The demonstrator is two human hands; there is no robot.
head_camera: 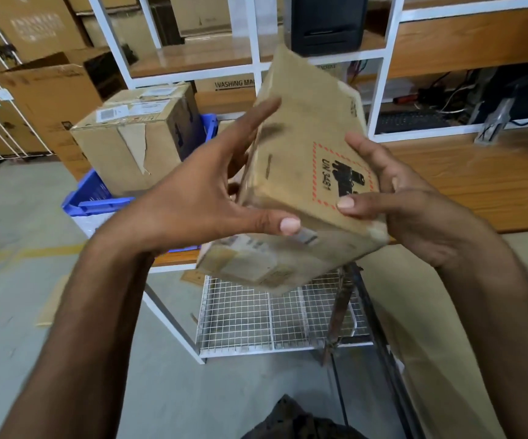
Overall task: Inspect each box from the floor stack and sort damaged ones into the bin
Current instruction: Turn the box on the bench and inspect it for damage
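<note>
Right under the grip on the held box (303, 172), a grey floor (19, 327) with a white wire rack (250, 318) low over it. Lower left of the grip, a flat bit of cardboard (50, 302) and a yellow line (28, 253) on that floor. Right of the grip, a wooden table top (477, 185). Up past the grip, wooden shelves (193, 55) with a black machine (329, 23) and a keyboard (411, 122). Left of the grip, a blue bin (94, 194) holding a torn box (136, 134).

Small cardboard box (307, 172): brown, closed, red-dashed border label marked UN 3481 on upper face, sticker on near end. Tilted, held in the air between left hand (212, 185) and right hand (392, 198).
Blue bin (88, 198): plastic, behind at left, holding larger cardboard box (139, 134) with peeling tape.
</note>
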